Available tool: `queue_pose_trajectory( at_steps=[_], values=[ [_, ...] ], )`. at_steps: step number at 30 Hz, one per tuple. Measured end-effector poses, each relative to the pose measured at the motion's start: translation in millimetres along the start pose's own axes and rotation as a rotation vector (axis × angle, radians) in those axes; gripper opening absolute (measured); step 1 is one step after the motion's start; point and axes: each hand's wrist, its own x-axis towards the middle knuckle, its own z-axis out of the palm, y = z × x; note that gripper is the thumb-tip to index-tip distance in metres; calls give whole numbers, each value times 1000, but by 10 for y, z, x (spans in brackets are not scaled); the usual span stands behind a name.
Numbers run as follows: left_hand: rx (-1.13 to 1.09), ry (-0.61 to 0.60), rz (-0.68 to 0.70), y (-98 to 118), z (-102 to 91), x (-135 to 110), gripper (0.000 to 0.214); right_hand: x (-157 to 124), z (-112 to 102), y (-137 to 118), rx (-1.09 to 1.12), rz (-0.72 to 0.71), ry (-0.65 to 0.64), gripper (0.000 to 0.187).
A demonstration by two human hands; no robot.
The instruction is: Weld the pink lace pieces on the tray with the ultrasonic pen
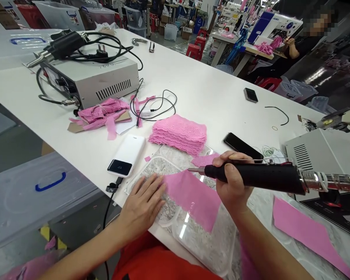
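Observation:
My right hand (235, 182) is wrapped round a black wand-like tool (259, 177) with a thin metal tip. The tip points left and is at the upper edge of a pink fabric piece (192, 198); whether it touches cannot be made out. My left hand (146, 204) lies flat, fingers stretched out, with its fingertips at the fabric's left corner. Beneath the fabric is a clear, patterned plastic board (204, 249). A stack of pink lace-edged pieces (179, 132) sits just behind, and a small pink piece (204, 160) lies near the tool's tip.
A white power bank (128, 153) lies left of the board. Behind it stand pink bundles (105, 111) and a grey vented box (105, 79) bearing another tool (61, 46). A phone (242, 146) is beyond my right hand. Another pink piece (306, 229) lies at right.

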Motion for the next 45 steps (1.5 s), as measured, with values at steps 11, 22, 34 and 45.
queue_pose_trajectory(
  at_steps=[11,22,34,45],
  values=[
    [-70,27,95,94,7,86,31,7,12,19,-25,9,-24,12],
    [-192,-107,165,475,349,388,43,-1,-21,-4,-36,13,-28,12],
    [-185,-156,156,477,349,390,40,14,-61,-1,-42,26,-31,12],
    [-184,-166,148,466,281,416,36,16,-33,6,-50,18,-39,12]
  ],
)
